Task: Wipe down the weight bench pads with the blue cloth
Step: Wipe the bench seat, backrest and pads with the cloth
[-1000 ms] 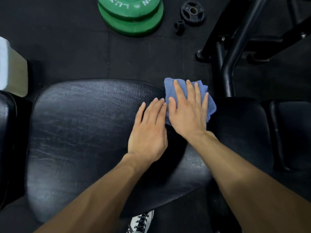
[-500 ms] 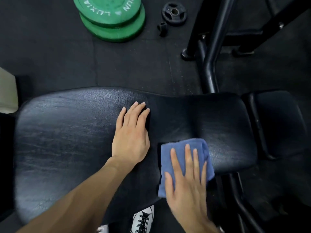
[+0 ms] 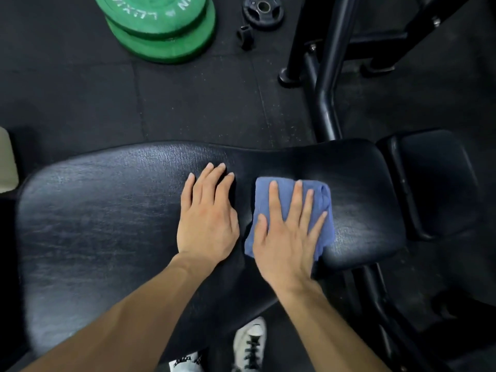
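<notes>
On the narrow, right-hand part of the long black bench pad, the blue cloth is now lying mid-width, folded into a thick wad and pressed flat. Half a second ago it was sitting at the near edge of this same stretch, and half a second before that at the far edge, so the person is sweeping it back and forth across the pad's width; the strokes are covering this neck of the pad from edge to edge, which I judge to be steady progress on one section. The wide left part of the pad is showing pale scuffed streaks, and a smaller separate pad is sitting just beyond on the right; whether either has been wiped I cannot tell.

The right hand is bearing down on the cloth with fingers spread and straight, not curled around it. The left hand is resting palm-down on bare pad just beside the cloth, fingers extended and close together, gripping nothing; it is staying in much the same spot as a brace.

On the floor beyond, two stacked green weight plates are showing upside-down white lettering; the part in frame seems to read "LUXIA", and another cut-off fragment is not readable.
</notes>
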The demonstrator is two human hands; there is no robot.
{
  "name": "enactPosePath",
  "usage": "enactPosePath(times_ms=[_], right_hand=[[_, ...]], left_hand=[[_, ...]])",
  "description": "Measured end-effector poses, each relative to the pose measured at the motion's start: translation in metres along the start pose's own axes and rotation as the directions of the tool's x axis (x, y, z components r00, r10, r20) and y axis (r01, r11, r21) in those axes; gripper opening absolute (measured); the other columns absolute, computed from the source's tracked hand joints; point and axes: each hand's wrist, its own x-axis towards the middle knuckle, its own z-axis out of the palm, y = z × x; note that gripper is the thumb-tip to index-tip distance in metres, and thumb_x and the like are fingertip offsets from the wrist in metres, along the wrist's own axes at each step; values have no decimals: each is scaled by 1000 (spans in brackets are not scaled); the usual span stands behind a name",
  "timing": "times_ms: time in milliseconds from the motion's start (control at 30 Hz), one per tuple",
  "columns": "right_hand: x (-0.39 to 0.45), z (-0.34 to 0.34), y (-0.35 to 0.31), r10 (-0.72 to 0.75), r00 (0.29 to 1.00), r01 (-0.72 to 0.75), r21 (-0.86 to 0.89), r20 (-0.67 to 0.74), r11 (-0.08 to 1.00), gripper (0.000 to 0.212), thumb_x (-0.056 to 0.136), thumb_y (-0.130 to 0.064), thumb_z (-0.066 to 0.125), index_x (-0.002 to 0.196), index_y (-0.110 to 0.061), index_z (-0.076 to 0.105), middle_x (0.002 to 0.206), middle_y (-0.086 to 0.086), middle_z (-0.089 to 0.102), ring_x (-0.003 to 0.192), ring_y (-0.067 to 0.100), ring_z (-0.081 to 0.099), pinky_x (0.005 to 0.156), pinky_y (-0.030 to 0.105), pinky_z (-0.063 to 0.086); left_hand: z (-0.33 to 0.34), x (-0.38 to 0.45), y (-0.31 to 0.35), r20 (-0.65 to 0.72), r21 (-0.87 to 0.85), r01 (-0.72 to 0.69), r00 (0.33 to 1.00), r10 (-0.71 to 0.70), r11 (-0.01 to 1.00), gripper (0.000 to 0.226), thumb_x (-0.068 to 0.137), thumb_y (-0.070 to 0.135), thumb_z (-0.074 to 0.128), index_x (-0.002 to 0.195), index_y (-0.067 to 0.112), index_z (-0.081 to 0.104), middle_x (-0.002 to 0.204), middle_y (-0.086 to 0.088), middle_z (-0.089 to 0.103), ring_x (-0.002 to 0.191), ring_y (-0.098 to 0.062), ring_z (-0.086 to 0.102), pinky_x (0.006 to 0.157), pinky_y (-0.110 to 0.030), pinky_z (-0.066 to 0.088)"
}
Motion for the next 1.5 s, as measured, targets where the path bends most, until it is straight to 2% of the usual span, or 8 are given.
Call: enactPosePath(times_ms=[167,333,600,767,867,1067,1333,1500], right_hand=[[73,-19,-10,-14,998,12,31,65,999,65,104,-48,26,163,-37,4,173,15,-5,158,37,-10,120,74,2],[134,-36,-8,-84,988,80,40,129,996,57,103,-48,25,159,-36,28,172,10,13,159,33,1,121,70,-5],[56,-15,49,-187,982,187,-29,-3,982,67,101,-50,18,164,-32,5,174,11,0,160,29,-6,126,62,8],[-33,-2,102,-160,987,159,-53,-19,986,65,103,-46,27,164,-25,17,173,15,7,160,32,3,125,62,17],[-66,8,123,-132,989,130,-38,-59,991,63,102,-42,36,161,-21,29,171,18,15,158,37,14,121,66,24],[-66,16,127,-103,991,95,-91,-88,991,61,100,-40,37,159,-24,35,169,17,24,156,41,20,116,68,30],[24,-9,105,-77,995,76,-23,-57,997,66,102,-41,25,165,-27,10,173,15,4,160,31,-2,125,63,12],[123,-34,85,-58,998,58,8,-32,998,61,104,-44,23,163,-31,18,172,14,10,160,33,1,124,66,6]], left_hand=[[-1,1,0,-11,0,-6,1000,6,1000,57,93,22,35,149,10,45,161,-8,38,157,-26,22,128,-51,14],[-2,-1,0,-24,-26,-7,1000,6,1000,57,94,22,34,148,10,47,160,-8,39,156,-26,24,128,-51,13],[-3,-2,3,-34,-22,1,999,-1,1000,53,96,22,37,146,10,48,159,-8,42,155,-25,26,128,-50,16],[-10,0,15,-37,21,36,999,-35,999,51,90,14,46,141,7,54,153,-12,48,151,-30,34,126,-53,20],[-11,12,51,-1,44,-103,995,103,994,59,83,12,43,140,6,55,152,-12,49,148,-31,40,123,-53,24],[28,33,105,146,63,-217,968,206,974,68,90,16,23,157,7,36,165,-8,33,157,-25,21,127,-50,19],[32,34,105,142,50,-200,971,191,978,63,95,24,30,154,6,40,163,-8,39,156,-24,27,126,-50,24],[31,36,103,163,34,-203,967,195,979,69,87,22,34,155,7,41,162,-7,40,155,-24,28,125,-51,24]])
